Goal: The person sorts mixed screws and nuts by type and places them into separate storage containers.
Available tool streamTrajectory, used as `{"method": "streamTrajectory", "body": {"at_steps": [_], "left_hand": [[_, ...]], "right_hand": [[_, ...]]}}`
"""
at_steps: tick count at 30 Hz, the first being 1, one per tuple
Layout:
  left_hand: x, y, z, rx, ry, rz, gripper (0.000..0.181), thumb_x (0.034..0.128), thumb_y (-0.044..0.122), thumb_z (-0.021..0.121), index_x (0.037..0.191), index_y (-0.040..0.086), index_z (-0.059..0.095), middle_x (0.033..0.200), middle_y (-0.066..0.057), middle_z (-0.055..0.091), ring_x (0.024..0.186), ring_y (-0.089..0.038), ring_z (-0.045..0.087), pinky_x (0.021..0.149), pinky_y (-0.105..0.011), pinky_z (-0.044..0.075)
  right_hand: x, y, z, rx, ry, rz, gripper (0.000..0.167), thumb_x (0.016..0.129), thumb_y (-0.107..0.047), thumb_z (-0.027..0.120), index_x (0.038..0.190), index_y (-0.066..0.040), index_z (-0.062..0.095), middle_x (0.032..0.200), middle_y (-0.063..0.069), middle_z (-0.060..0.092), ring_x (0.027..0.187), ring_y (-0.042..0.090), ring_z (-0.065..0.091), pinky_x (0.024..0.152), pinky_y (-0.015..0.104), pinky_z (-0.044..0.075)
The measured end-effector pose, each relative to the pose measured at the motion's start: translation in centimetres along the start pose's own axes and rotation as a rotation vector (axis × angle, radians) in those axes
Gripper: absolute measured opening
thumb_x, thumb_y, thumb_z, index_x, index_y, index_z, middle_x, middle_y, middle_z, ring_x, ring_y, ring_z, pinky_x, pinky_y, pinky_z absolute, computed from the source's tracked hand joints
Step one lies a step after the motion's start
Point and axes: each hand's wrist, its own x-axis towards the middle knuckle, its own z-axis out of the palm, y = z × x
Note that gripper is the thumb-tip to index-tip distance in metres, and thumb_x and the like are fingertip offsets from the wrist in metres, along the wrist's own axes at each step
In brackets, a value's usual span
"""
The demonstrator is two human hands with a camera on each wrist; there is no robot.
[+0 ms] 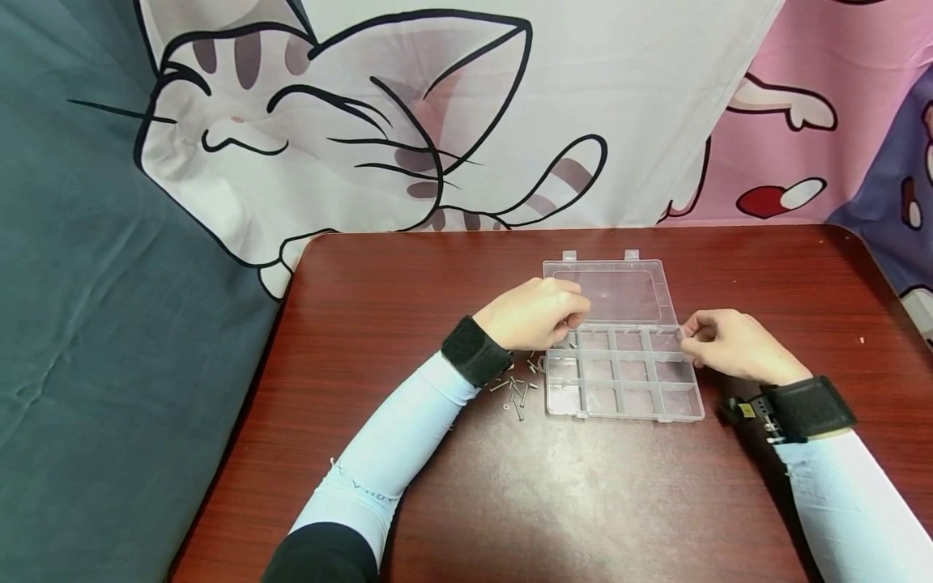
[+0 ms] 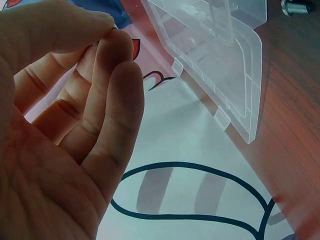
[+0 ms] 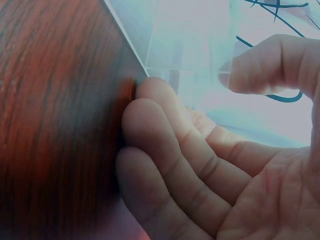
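Observation:
A clear plastic compartment box (image 1: 601,398) lies open on the table, its lid (image 1: 627,298) folded back towards the wall. Above the box's left side, my left hand (image 1: 535,316) pinches a tiny metal piece between thumb and forefinger. Only a glint of that piece shows in the left wrist view, so its kind is hidden. My right hand (image 1: 736,348) holds the box's right side, with the thumb at the upper rim and the fingers against the side wall. Small screws (image 1: 519,392) lie scattered just left of the box.
The reddish-brown wooden table (image 1: 627,502) carries everything. Behind it hangs a cat-patterned cloth (image 1: 583,73), with a plain grey-green cloth (image 1: 109,324) to the left. A screw (image 2: 296,7) shows at the corner of the left wrist view.

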Motion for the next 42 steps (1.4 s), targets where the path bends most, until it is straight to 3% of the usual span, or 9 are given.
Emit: {"method": "streamTrajectory", "body": {"at_steps": [1,3,6,8,18,24,28,35,42], "left_hand": [[-0.1,0.1,0.0,-0.01,-0.017,-0.019,0.012,0.0864,0.006,0.065,0.095,0.014,0.066,0.097,0.0,0.062,0.09,-0.013,0.062,0.077,-0.027,0.05],[-0.5,0.2,0.0,-0.027,-0.058,-0.07,0.051,0.0844,0.025,0.079,0.132,0.017,0.062,0.137,-0.009,0.059,0.123,-0.022,0.061,0.099,-0.037,0.053],[-1.0,0.3,0.0,-0.038,-0.125,-0.154,0.128,0.0672,0.057,0.092,0.167,0.03,0.015,0.176,-0.008,0.006,0.159,-0.035,0.022,0.123,-0.058,0.031],[-1.4,0.2,-0.1,-0.025,-0.152,-0.186,0.145,0.0596,0.066,0.092,0.167,0.034,-0.001,0.175,-0.003,-0.014,0.163,-0.037,0.003,0.125,-0.065,0.019],[-3.1,-1.7,-0.7,-0.003,-0.176,-0.212,0.129,0.0672,0.065,0.088,0.167,0.031,0.014,0.176,-0.006,0.004,0.162,-0.036,0.01,0.128,-0.06,0.016],[-4.2,-3.3,-0.1,0.052,-0.158,-0.237,0.099,0.0781,0.053,0.083,0.161,0.024,0.037,0.168,-0.009,0.033,0.153,-0.033,0.036,0.124,-0.05,0.031],[-4.6,-3.8,0.5,0.059,-0.153,-0.236,0.074,0.0817,0.041,0.08,0.148,0.02,0.055,0.146,-0.003,0.055,0.132,-0.025,0.054,0.111,-0.041,0.045],[-4.4,-4.0,1.9,0.048,-0.159,-0.153,0.037,0.0848,0.024,0.079,0.12,0.017,0.07,0.106,0.0,0.061,0.097,-0.017,0.061,0.093,-0.033,0.051],[-4.2,-3.9,2.8,-0.004,-0.134,-0.089,0.027,0.0859,0.014,0.076,0.113,0.017,0.075,0.103,-0.003,0.066,0.089,-0.015,0.059,0.089,-0.032,0.051]], "right_hand": [[0.0,0.0,0.0,0.001,-0.002,0.0,0.012,0.094,-0.02,0.065,0.094,-0.009,0.068,0.072,-0.001,0.069,0.066,0.012,0.064,0.062,0.027,0.042],[0.1,0.0,0.0,0.003,-0.005,0.001,0.012,0.094,-0.02,0.065,0.093,-0.009,0.068,0.072,-0.001,0.068,0.066,0.012,0.064,0.062,0.027,0.042],[0.1,0.0,0.1,0.005,-0.011,0.0,0.012,0.094,-0.02,0.065,0.093,-0.008,0.068,0.072,-0.001,0.068,0.066,0.012,0.064,0.062,0.027,0.042],[0.1,0.0,0.1,0.008,-0.014,-0.001,0.013,0.095,-0.021,0.065,0.093,-0.008,0.068,0.073,-0.001,0.069,0.067,0.013,0.064,0.062,0.027,0.043],[0.3,0.5,0.2,0.016,-0.018,-0.002,0.013,0.096,-0.022,0.064,0.094,-0.009,0.067,0.074,-0.001,0.069,0.067,0.012,0.064,0.063,0.027,0.044],[0.3,0.5,0.2,0.022,-0.028,-0.005,0.014,0.096,-0.021,0.063,0.096,-0.008,0.067,0.076,0.0,0.069,0.068,0.014,0.065,0.064,0.027,0.044],[0.3,0.5,0.1,0.017,-0.025,-0.003,0.014,0.096,-0.022,0.063,0.095,-0.009,0.067,0.076,0.0,0.069,0.068,0.013,0.065,0.064,0.027,0.044],[0.2,0.5,0.1,0.017,-0.024,-0.005,0.012,0.095,-0.02,0.062,0.094,-0.009,0.067,0.075,0.0,0.069,0.067,0.012,0.065,0.064,0.027,0.044],[0.2,0.6,0.1,0.023,-0.03,-0.007,0.011,0.095,-0.02,0.062,0.094,-0.01,0.066,0.075,0.0,0.068,0.067,0.012,0.063,0.064,0.027,0.043]]}}
